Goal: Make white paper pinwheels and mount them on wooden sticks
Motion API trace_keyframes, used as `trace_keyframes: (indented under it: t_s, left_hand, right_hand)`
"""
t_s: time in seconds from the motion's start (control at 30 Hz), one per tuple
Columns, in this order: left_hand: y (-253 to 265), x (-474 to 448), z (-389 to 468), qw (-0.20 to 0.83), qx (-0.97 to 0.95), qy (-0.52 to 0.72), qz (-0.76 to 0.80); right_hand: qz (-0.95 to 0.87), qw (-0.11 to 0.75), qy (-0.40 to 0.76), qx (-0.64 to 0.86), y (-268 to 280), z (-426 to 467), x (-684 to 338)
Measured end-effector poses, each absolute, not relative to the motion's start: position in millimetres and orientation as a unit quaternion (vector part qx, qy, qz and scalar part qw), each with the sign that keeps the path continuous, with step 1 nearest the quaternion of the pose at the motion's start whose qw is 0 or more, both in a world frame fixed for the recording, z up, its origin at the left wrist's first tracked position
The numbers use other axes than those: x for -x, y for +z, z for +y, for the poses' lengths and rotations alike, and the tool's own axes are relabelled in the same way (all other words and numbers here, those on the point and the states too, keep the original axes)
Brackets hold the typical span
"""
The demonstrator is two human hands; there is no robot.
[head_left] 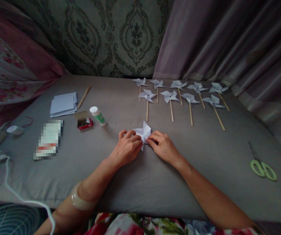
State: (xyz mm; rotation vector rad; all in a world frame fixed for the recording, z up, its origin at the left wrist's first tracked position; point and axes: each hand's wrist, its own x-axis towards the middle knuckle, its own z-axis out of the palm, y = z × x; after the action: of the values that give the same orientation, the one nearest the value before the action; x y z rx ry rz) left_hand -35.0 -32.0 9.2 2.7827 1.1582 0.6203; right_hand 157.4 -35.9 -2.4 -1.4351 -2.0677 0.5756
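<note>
A white paper pinwheel [144,130] without a visible stick lies on the grey cloth between my two hands. My left hand [130,145] presses on its left side, fingers bent over the paper and partly covering it. From the right, the thumb and fingers of my right hand [163,145] pinch the pinwheel near its centre. Whether a small pin is between those fingertips I cannot make out. A glue stick [98,116] with a white cap stands to the left, beside a small open red box [84,123] of small metal pieces.
Several finished pinwheels on sticks [170,96] lie in two rows at the back right. Green-handled scissors [263,169] rest far right. At left are stacked paper squares [64,104], wooden sticks [83,97], a blurred packet [48,139] and a white cable [20,197].
</note>
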Motion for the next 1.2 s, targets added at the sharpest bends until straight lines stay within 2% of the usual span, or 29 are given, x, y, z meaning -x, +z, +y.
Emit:
trace_keyframes:
  t_s: [1.2]
  left_hand:
    - [9.2,33.3,-32.4,0.026,-0.907,0.188,0.377]
  right_hand:
    - [-0.724,0.258,0.154,0.621,-2.5,-31.0,-146.0]
